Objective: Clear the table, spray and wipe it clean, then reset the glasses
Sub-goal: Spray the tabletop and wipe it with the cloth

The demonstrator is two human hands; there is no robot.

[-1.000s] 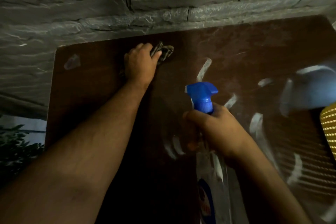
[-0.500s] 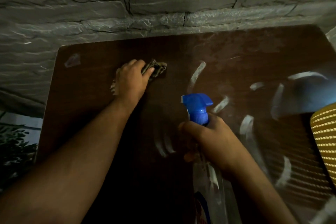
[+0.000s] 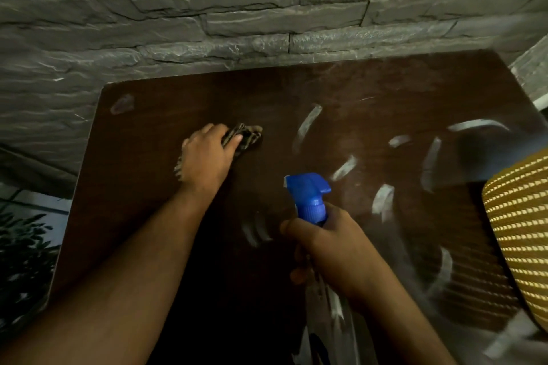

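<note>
Under left hand (image 3: 204,160), half-hidden cloth (image 3: 246,136)

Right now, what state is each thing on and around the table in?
left hand: grips the cloth, pressing it on the table
cloth: bunched, partly under the hand
right hand: holds the spray bottle by its neck
spray bottle: upright, blue nozzle pointing left
table: dark top, streaked with pale marks on the right

Dark brown table (image 3: 148,187) — blue spray head (image 3: 308,195), striped cloth (image 3: 243,136), grey stone wall (image 3: 207,9)
</note>
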